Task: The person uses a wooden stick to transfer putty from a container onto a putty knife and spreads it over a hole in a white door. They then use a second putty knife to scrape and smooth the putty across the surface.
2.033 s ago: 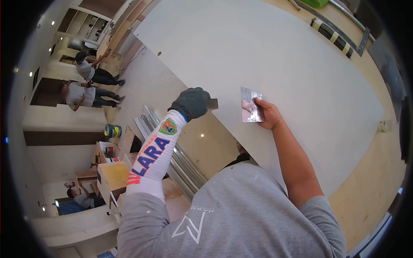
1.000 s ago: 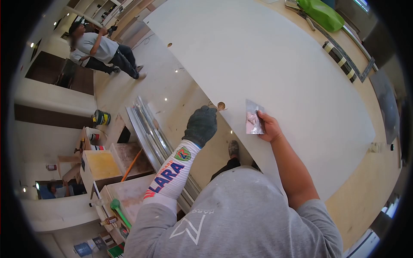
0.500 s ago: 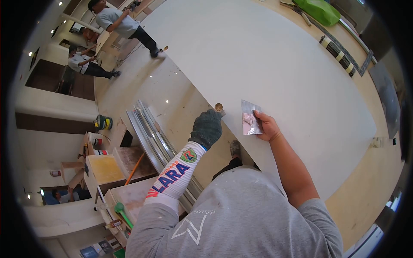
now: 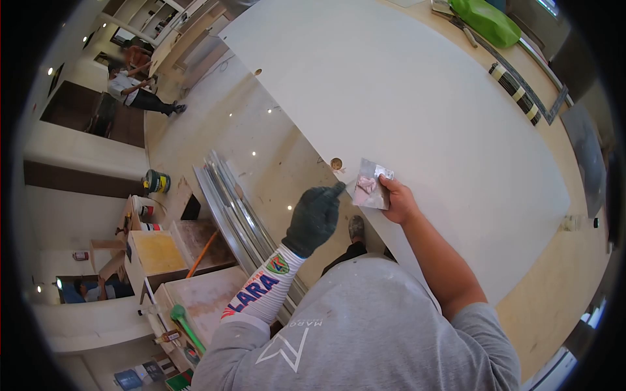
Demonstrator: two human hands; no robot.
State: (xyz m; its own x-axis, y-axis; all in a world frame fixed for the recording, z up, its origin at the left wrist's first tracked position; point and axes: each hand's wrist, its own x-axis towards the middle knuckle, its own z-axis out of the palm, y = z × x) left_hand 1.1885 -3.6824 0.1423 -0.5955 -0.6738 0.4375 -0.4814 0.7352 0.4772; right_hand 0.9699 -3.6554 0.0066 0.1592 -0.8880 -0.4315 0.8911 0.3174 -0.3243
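My left hand (image 4: pixel 313 218), in a dark glove, is closed round a small thin blade (image 4: pixel 351 189), mostly hidden by the fingers. The blade's tip is beside the metal plate (image 4: pixel 373 195), at the front edge of the large white panel (image 4: pixel 417 111). My bare right hand (image 4: pixel 399 201) grips that plate by its right side, thumb on top. A lump of pink paste (image 4: pixel 366 186) lies on the plate. Just beyond my left fingertips is a round hole (image 4: pixel 336 163) at the panel's edge, with a little pink paste next to it.
Long metal profiles (image 4: pixel 228 202) lean at the left near wooden boxes (image 4: pixel 160 254). A bucket (image 4: pixel 156 182) stands on the floor. A green bag (image 4: pixel 486 23), a black metal square (image 4: pixel 554 107) and a bundle of dark strips (image 4: pixel 515 93) lie on the far side. Other people work at the upper left.
My left hand has drawn back from the hole, its blade now by the plate. My right hand has moved slightly left with the plate. A walking person has mostly left the view at the top.
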